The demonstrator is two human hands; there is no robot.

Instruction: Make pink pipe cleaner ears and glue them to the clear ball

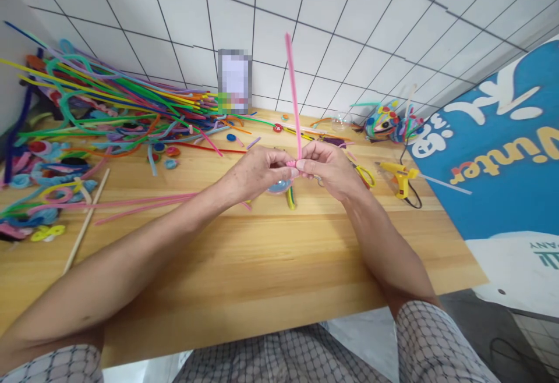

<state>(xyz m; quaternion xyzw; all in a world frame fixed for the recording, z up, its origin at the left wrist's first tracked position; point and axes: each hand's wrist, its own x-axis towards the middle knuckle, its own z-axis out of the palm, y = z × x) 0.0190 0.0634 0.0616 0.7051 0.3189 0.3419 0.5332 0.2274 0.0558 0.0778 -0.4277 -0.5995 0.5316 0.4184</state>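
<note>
Left hand [262, 169] and right hand [326, 166] are pinching one pink pipe cleaner [294, 98] above a table [271, 249].
Both are clamping its bunched lower end between thumb and finger, neither sitting nearer; its straight length is standing nearly upright before the tiled wall [362, 28], tip leaning slightly left.

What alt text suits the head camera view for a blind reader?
A person's left hand and right hand pinch a pink pipe cleaner, one end upright, above a wooden table. A colourful pipe-cleaner heap lies left, a yellow glue gun right, near a blue sign.
</note>
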